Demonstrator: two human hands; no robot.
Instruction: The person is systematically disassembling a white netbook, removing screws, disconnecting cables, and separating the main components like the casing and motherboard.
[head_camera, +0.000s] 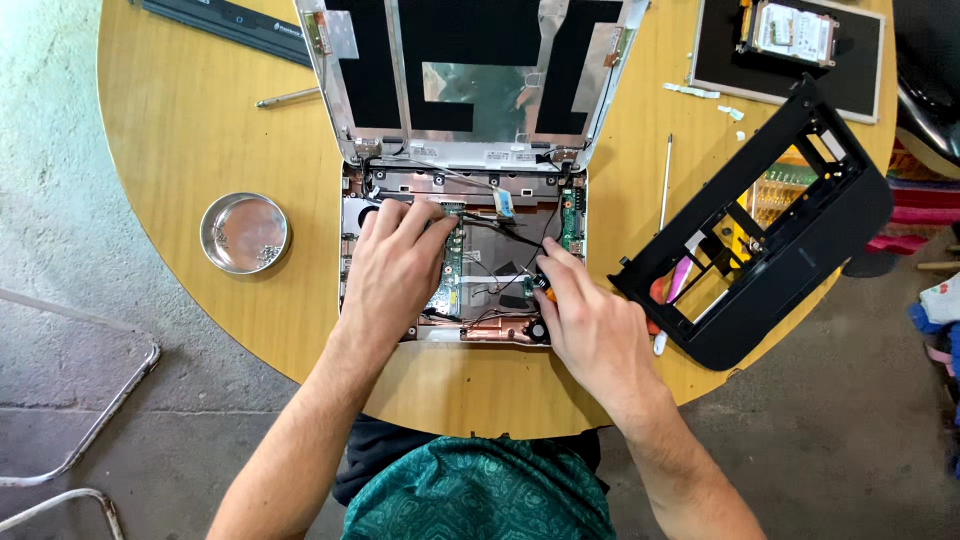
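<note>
An opened laptop (470, 180) lies on the round wooden table (180, 130), its base stripped so the green circuit board (452, 270) and black wires show. My left hand (395, 265) rests flat on the left part of the board, fingers spread toward the hinge. My right hand (585, 315) grips a small screwdriver with an orange and black handle (541, 290), its tip down on the board's right side. The lid stands folded back, showing black and silver foil panels.
A small metal dish (244, 232) with screws sits left of the laptop. The black keyboard frame (770, 240) lies at right over colourful tools. A hard drive (795, 30) on a dark panel is at top right. A thin rod (666, 180) and a dark strip (225, 20) also lie there.
</note>
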